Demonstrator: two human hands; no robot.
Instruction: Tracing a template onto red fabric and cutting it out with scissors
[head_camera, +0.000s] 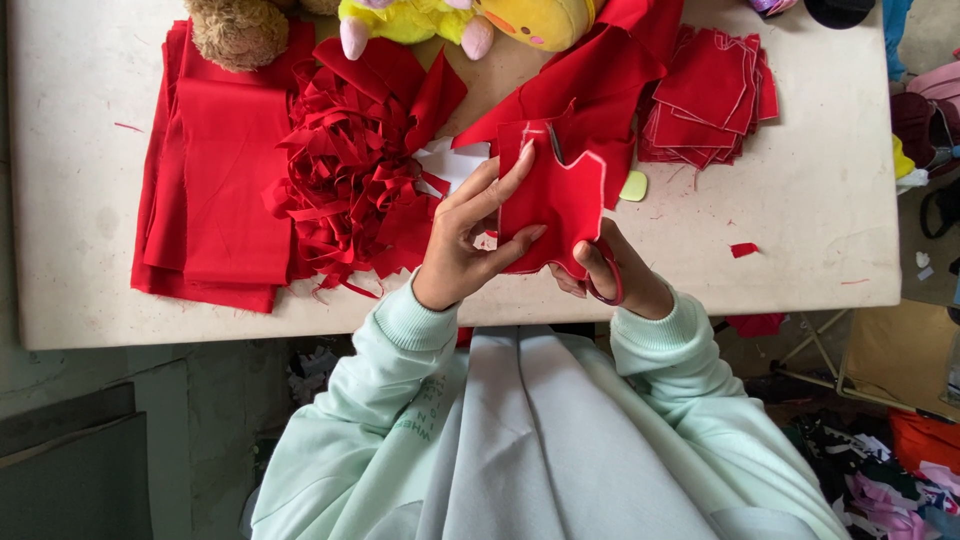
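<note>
Small red fabric piece with chalk-white outline (560, 195), held up over the near edge of the pale worn table (820, 200). Left hand (465, 240) pinches its left side, fingers closed on the cloth. Right hand (610, 275) under its lower edge, fingers curled through the red-handled scissors (600, 270); blade tips show at the cloth's top. Beyond: tangled heap of red fabric strips (350, 170), folded red cloth (215, 170) left, stack of cut red squares (705, 95) right. Brown plush toy (235, 30) and yellow plush toy (470, 20) at far edge.
</note>
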